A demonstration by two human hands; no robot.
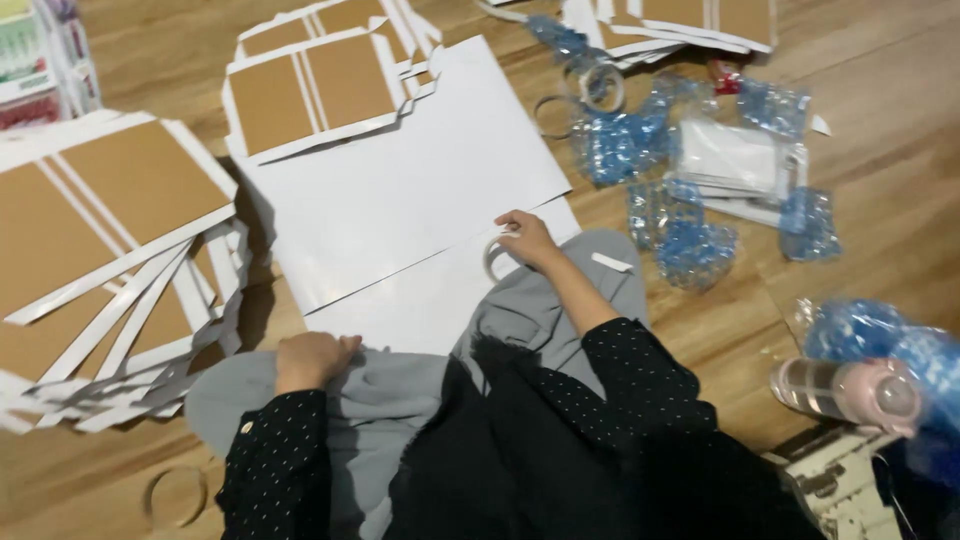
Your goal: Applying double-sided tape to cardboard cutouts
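Note:
My right hand [527, 238] grips a roll of clear tape [497, 258] at the near edge of a large white sheet [400, 190] lying on the wooden floor. A second white sheet [420, 305] lies under it, nearer to me. With its fingers curled, my left hand [311, 358] rests on my grey-clad knee and holds nothing that I can see. Both sleeves are black with small white dots.
A pile of brown-and-white flat card pieces [95, 260] lies on the left, another [315, 85] at the back. Blue plastic wrappers [620, 140], tape rolls [602, 88] and a white pack [730, 155] are on the right. A clear bottle [845, 388] lies near right. An empty tape ring [175, 495] sits near left.

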